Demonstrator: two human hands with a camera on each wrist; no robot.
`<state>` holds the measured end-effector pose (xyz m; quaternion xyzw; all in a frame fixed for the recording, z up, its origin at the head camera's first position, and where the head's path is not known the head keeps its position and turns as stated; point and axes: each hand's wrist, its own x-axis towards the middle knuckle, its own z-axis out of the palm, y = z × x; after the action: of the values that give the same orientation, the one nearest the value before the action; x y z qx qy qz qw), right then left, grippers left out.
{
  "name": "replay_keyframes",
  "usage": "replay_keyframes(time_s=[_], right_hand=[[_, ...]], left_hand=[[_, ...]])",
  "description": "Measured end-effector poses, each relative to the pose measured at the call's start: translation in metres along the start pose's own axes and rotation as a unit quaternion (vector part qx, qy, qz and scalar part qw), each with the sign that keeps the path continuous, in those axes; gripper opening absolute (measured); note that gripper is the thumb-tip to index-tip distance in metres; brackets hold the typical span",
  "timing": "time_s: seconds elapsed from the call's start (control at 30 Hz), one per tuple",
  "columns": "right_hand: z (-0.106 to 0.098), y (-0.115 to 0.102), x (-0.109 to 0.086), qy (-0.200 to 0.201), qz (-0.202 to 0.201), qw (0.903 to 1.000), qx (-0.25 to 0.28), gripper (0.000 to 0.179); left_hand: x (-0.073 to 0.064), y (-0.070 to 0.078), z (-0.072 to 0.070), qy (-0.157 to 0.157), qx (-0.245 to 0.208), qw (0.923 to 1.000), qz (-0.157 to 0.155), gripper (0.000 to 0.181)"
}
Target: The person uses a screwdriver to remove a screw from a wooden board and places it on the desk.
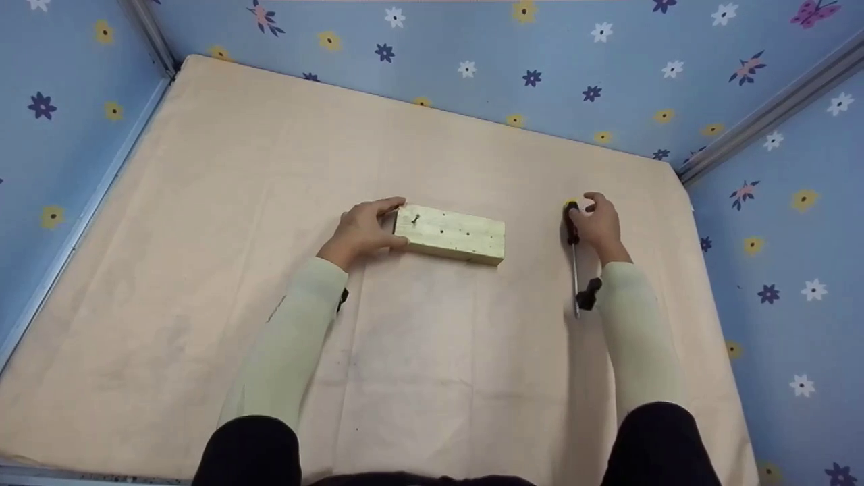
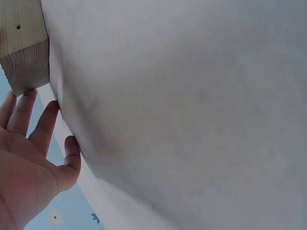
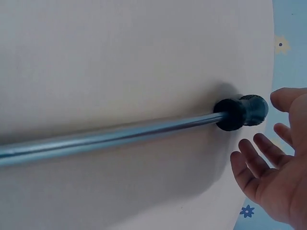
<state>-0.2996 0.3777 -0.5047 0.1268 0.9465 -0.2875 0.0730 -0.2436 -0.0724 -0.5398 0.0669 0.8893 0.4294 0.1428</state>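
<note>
A pale wooden block lies on the cloth, with small dark holes in its top. Near its left end a screw stands up from the wood. My left hand holds that end, thumb at the near side and a finger at the far corner. In the left wrist view, fingertips meet the end grain of the block. To the right lies a screwdriver with a dark handle, yellow at its end, and a long metal shaft. Beside the handle is my right hand, its fingers loosely bent and apart from it in the right wrist view.
A beige cloth covers the table. Blue flowered panels stand along the back and both sides, with metal posts at the corners. Dark straps or mounts sit at the wrists over pale sleeves.
</note>
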Motion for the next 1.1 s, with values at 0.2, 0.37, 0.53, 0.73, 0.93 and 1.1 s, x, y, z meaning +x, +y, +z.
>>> replay_keyframes(time_s=[0.2,0.37,0.53,0.73,0.93,1.1], right_hand=[[-0.003,-0.003,-0.003,0.024,-0.023,0.9994,0.010,0.059],[0.000,-0.006,-0.008,0.028,-0.074,0.9967,0.016,0.058],[0.006,-0.006,-0.013,0.033,-0.122,0.9918,0.019,0.055],[0.010,-0.009,-0.020,0.034,-0.158,0.9861,0.039,0.050],[0.014,-0.012,-0.025,0.023,-0.203,0.9784,0.032,0.053],[0.016,-0.015,-0.031,0.014,-0.228,0.9733,0.022,0.054]], left_hand=[[0.000,0.000,0.000,0.000,0.005,1.0000,-0.001,0.079],[0.000,0.000,0.000,0.004,0.008,0.9999,-0.007,0.079],[0.000,0.001,0.000,0.001,0.008,0.9999,-0.015,0.079],[0.001,0.000,0.001,-0.001,-0.001,0.9999,-0.010,0.079],[0.000,0.000,0.000,0.001,0.002,0.9999,-0.011,0.079],[0.000,0.000,0.000,-0.002,0.002,0.9999,-0.012,0.079]])
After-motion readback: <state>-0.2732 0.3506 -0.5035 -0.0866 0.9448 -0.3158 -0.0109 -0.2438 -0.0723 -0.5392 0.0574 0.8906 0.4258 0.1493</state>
